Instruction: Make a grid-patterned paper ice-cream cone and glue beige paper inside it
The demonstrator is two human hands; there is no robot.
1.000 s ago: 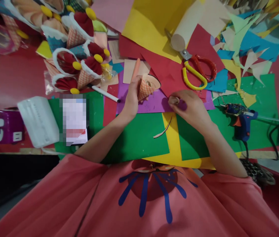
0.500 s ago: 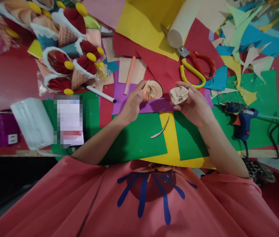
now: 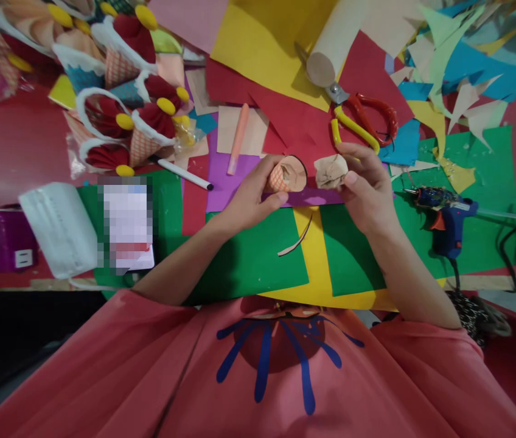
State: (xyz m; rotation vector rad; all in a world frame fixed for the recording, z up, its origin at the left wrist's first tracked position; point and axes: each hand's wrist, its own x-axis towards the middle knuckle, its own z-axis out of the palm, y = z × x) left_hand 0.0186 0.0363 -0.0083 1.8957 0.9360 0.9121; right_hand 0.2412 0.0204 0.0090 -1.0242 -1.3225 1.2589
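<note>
My left hand (image 3: 258, 191) is closed round a small peach paper cone (image 3: 298, 173) with an orange lattice pattern, its open mouth tilted towards the right. A hand's breadth away, my right hand (image 3: 367, 188) pinches a crumpled ball of beige paper (image 3: 331, 171) between thumb and fingers. The ball and the cone's mouth face each other without touching. Beneath both hands lies a purple sheet (image 3: 221, 191). A thin curved paper strip (image 3: 297, 240) rests on the green and yellow sheets below them.
Scissors (image 3: 358, 125) with red and yellow handles lie beyond my right hand, beside a pale roll (image 3: 338, 45). At right is a blue glue gun (image 3: 452, 222). Finished cones (image 3: 148, 134) crowd the upper left, above a marker (image 3: 185, 174) and a phone (image 3: 128, 222).
The paper ball has come into clear view in my right hand, turned towards the cone. My left hand has moved slightly right, and the cone's mouth has tipped more towards me.
</note>
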